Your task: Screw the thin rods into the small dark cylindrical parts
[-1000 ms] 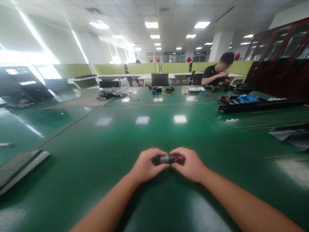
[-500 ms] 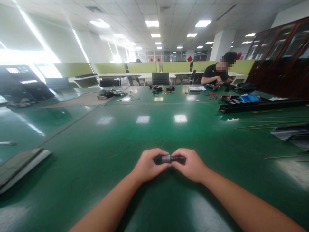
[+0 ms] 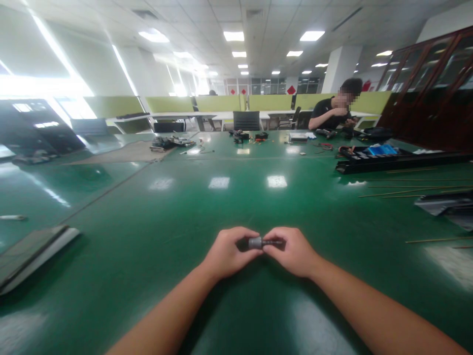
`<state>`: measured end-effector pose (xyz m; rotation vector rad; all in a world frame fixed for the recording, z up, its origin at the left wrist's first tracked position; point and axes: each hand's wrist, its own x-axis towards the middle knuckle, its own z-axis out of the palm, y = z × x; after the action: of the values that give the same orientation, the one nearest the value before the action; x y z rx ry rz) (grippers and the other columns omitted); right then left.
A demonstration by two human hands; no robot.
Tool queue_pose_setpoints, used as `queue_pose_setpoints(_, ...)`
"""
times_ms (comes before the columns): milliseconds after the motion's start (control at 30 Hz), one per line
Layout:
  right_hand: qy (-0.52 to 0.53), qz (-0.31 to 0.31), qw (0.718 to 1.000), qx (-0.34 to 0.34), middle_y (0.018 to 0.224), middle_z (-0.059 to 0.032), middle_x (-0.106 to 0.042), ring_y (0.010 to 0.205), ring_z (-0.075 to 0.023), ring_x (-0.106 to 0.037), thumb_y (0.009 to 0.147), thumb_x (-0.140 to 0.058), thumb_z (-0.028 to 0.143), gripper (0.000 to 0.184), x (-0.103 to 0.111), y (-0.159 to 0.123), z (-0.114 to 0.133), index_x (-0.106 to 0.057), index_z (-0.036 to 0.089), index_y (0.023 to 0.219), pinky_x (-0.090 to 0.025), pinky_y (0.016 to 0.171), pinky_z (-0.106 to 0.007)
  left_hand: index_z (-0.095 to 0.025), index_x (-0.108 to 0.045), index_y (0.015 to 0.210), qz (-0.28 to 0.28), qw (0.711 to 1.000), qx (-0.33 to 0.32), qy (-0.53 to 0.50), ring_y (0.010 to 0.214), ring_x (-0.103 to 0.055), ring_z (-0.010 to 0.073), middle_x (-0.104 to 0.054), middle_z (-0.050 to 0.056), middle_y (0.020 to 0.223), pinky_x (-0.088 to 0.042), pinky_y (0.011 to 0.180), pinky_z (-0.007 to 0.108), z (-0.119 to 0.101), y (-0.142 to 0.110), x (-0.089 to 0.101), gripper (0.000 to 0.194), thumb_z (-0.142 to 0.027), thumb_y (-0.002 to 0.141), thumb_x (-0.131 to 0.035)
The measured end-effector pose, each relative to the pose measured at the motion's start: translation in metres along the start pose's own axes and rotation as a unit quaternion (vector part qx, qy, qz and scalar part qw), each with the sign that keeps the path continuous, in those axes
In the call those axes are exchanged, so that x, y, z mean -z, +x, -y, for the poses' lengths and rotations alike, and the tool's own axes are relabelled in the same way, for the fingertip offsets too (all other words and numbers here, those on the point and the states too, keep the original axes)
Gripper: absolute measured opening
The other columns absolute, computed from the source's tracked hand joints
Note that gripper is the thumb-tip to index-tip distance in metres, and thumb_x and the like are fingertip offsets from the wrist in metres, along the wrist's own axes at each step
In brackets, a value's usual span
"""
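Observation:
My left hand [image 3: 226, 252] is closed, thumb and fingers pinching a short grey metal-looking cylinder [image 3: 254, 243] near the middle of the view. From its right end a thin dark ridged shaft [image 3: 272, 242] runs level into the curl of my right hand [image 3: 290, 251]. The right thumb and fingertips pinch the shaft close to the cylinder. Both sets of fingertips almost meet. Whether cylinder and shaft are one piece I cannot tell. Fingers cover part of both, above the glossy green tabletop [image 3: 207, 212].
A flat slab-like object [image 3: 37, 256] lies at the left. On the right are thin rods [image 3: 414, 187], a dark folded object [image 3: 443, 207] and a long black tray [image 3: 391, 160] with parts. Several small parts [image 3: 242, 137] lie far back, where a person [image 3: 325, 113] sits.
The dark shaft looks thinner and more ridged beside the cylinder than a second ago, when a thicker black part showed there. My hands have barely moved. The person's hands shifted.

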<state>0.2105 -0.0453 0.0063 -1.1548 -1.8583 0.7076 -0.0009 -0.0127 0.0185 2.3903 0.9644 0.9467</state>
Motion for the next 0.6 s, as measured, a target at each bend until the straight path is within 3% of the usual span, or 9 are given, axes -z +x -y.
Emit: queue_pose_setpoints(600, -0.018, -0.002, 1.0, 0.006, 0.081, -0.0015, -0.074, 0.073, -0.0173, -0.067, 0.079, -0.07, 0.016, 0.009, 0.001, -0.0007, -0.0009, -0.075, 0.021, 0.085, -0.048, 0.068, -0.026, -0.021, -0.074, 0.097, 0.004, 1.0, 0.009, 0.013, 0.082, -0.072, 0.0199, -0.076, 0.004, 0.092, -0.056, 0.079, 0.03, -0.0014, -0.0006, 0.0028, 0.027, -0.034, 0.074, -0.079)
